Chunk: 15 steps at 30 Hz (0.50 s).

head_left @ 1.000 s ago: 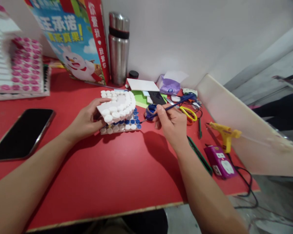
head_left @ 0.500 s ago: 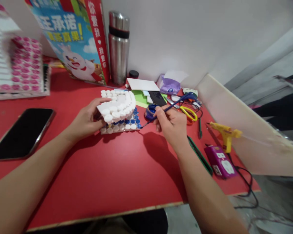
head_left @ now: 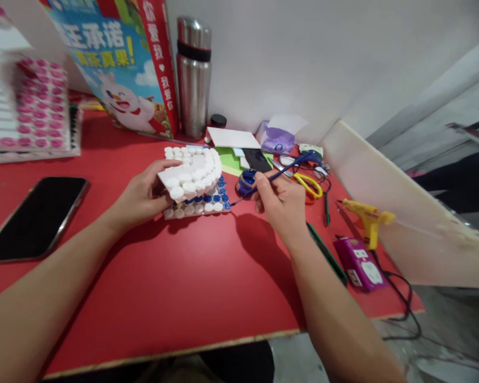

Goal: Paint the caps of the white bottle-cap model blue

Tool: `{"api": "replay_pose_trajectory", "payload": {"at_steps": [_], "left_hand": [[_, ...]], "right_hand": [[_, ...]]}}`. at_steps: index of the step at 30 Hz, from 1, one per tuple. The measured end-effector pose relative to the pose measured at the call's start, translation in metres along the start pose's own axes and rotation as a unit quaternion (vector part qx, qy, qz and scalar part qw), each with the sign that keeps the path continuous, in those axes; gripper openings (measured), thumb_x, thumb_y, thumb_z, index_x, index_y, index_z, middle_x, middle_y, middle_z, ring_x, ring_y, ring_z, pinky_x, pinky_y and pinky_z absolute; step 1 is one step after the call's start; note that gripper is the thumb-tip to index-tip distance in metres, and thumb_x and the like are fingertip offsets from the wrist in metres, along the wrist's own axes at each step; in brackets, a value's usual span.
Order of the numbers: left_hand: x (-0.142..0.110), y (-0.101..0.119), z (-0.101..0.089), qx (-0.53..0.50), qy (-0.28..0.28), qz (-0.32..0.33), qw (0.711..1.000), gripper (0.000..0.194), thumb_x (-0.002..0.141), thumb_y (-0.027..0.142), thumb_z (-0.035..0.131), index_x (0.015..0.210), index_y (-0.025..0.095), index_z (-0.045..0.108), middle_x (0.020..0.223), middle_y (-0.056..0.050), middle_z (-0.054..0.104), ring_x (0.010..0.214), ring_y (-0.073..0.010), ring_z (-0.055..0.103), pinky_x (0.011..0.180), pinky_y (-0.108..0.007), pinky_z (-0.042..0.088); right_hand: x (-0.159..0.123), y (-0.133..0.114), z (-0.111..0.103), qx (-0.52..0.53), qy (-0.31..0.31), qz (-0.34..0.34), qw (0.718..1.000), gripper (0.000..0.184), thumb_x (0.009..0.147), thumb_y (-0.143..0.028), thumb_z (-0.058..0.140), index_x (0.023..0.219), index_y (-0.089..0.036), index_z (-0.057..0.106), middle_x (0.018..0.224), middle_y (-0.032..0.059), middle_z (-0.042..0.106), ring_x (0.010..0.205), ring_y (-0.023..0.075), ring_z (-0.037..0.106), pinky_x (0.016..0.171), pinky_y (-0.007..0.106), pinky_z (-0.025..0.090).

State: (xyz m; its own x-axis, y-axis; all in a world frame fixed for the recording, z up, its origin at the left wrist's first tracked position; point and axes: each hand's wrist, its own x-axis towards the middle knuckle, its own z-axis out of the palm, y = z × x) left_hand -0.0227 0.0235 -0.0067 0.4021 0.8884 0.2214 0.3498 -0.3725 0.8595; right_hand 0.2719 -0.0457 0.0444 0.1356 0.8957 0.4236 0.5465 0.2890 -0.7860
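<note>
My left hand is closed around the left side of a white model studded with rounded discs, its upper part raised over its base. Blue paint covers several discs on the lower part; others there are white. Between the fingers of my right hand is a blue-handled paintbrush. Its dark tip is at the blue disc on the base's right corner. Just left of that hand stands a small open jar of blue paint.
A phone lies at left. Behind stand a steel thermos and a printed box. On the right are yellow-handled scissors, a yellow glue gun and a purple box. A low white panel borders the table's right side.
Almost nothing differs. The brush tip has shifted very slightly at the right corner disc; my left hand and the model keep their place.
</note>
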Motion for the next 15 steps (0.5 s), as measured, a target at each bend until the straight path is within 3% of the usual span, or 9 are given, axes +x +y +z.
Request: {"api": "replay_pose_trajectory", "payload": {"at_steps": [9, 15], "left_hand": [[0.0005, 0.0036, -0.0003, 0.012, -0.001, 0.007, 1.0, 0.067, 0.083, 0.021, 0.068, 0.148, 0.015, 0.053, 0.109, -0.007, 0.066, 0.078, -0.0142, 0.059, 0.068, -0.024, 0.046], [0.001, 0.0037, -0.0012, 0.019, -0.004, 0.006, 1.0, 0.068, 0.083, 0.02, 0.066, 0.15, 0.011, 0.052, 0.108, -0.007, 0.064, 0.079, -0.0147, 0.058, 0.07, -0.025, 0.046]], "right_hand": [[-0.0004, -0.0021, -0.0006, -0.023, 0.011, -0.006, 1.0, 0.039, 0.106, -0.05, 0.064, 0.077, -0.022, 0.064, 0.062, -0.0014, 0.067, 0.047, 0.0105, 0.06, 0.046, 0.023, 0.046], [-0.0009, -0.0012, 0.0012, 0.022, -0.003, 0.011, 1.0, 0.041, 0.106, -0.054, 0.063, 0.08, -0.022, 0.065, 0.064, -0.0021, 0.068, 0.045, 0.0101, 0.061, 0.047, 0.023, 0.047]]}}
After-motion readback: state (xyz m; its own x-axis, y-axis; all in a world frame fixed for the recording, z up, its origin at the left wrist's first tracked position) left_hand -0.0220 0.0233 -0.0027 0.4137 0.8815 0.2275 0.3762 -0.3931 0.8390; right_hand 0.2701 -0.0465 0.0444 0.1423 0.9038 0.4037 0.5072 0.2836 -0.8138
